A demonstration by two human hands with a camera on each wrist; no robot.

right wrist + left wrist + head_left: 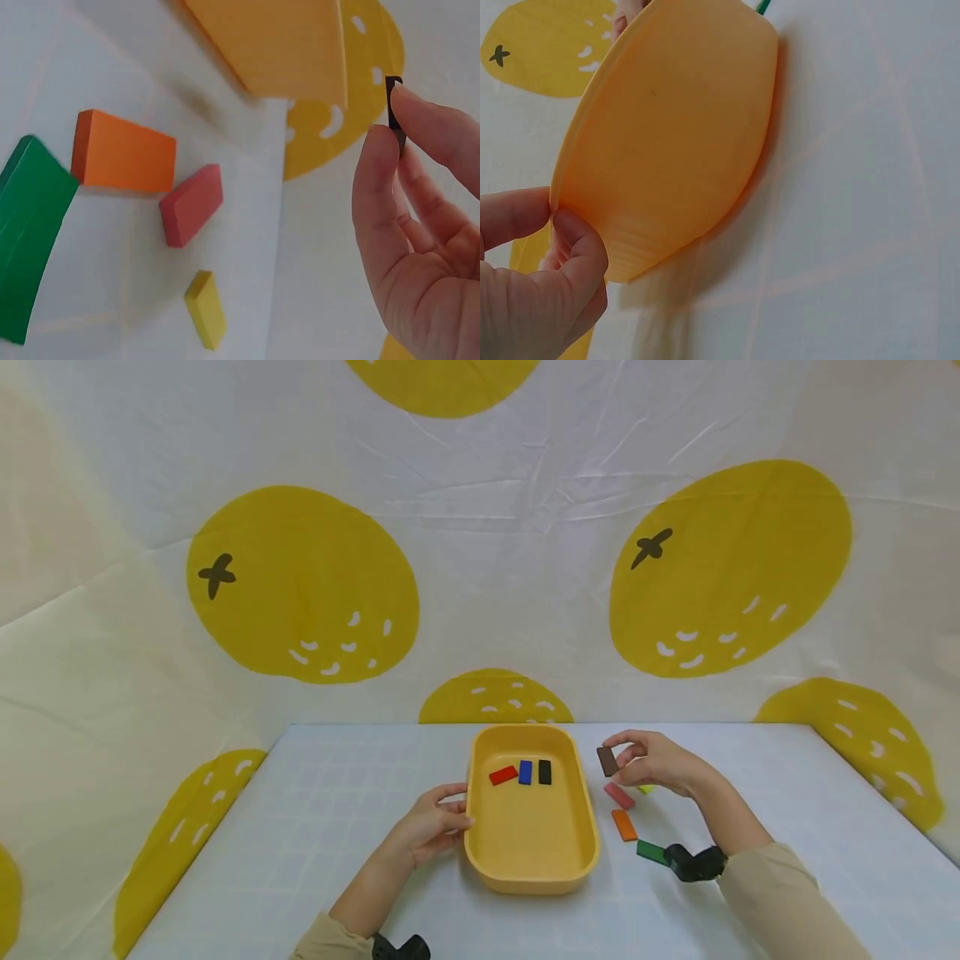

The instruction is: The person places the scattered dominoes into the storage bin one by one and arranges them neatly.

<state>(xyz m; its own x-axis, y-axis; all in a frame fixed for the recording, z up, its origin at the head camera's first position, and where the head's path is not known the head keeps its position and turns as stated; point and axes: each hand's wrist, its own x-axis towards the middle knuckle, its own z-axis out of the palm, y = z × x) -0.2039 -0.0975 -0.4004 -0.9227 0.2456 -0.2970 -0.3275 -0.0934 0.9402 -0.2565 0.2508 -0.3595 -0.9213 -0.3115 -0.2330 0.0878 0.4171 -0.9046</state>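
A yellow-orange tray (532,843) stands on the table, and my left hand (429,827) pinches its left rim between thumb and fingers. The left wrist view shows that hand (547,277) at the tray's edge (667,127). Inside the tray lie a red block (503,775), a blue block (525,772) and a black block (545,772). To the right of the tray, my right hand (660,764) holds a dark brown block (607,762) up off the table. In the right wrist view, thumb and fingertips pinch the brown block (394,112), seen edge-on.
Right of the tray, on the pale checked tablecloth (315,827), lie a pink block (619,795), an orange block (624,826), a green block (652,852) and a yellow block (205,310). A fruit-patterned curtain (510,568) hangs behind the table.
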